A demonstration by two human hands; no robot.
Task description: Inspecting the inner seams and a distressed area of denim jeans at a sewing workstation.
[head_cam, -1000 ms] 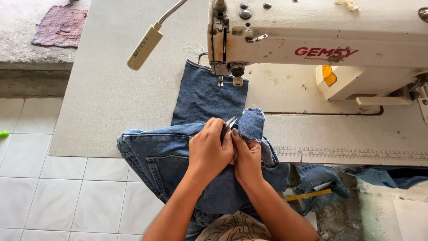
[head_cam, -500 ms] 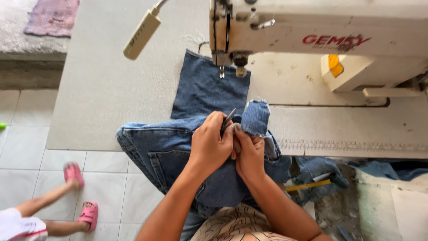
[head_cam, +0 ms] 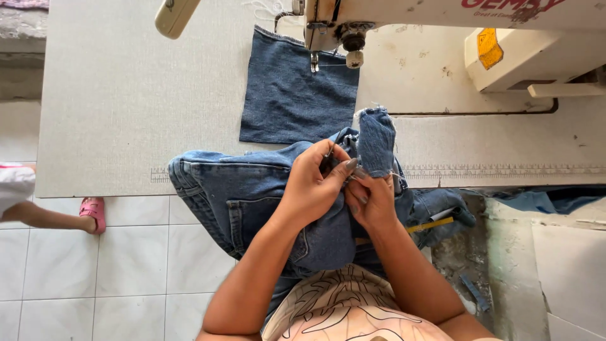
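I see the blue jeans (head_cam: 252, 196) lying half on the front edge of the grey worktop (head_cam: 120, 107) and half on the lap, with my left hand (head_cam: 312, 186) and right hand (head_cam: 372, 199) both pinched together on a rolled denim part (head_cam: 377, 142) beside a small metal tool, perhaps snips. I judge the denim thick, soft and rather heavy, not slippery. So it is best held at the folded seam, close to the fingers.

left hand (head_cam: 312, 186): middle of frame, fingers curled, pinching | right hand (head_cam: 371, 199): just beside it, touching, fingers bent | both arms: reach up from bottom
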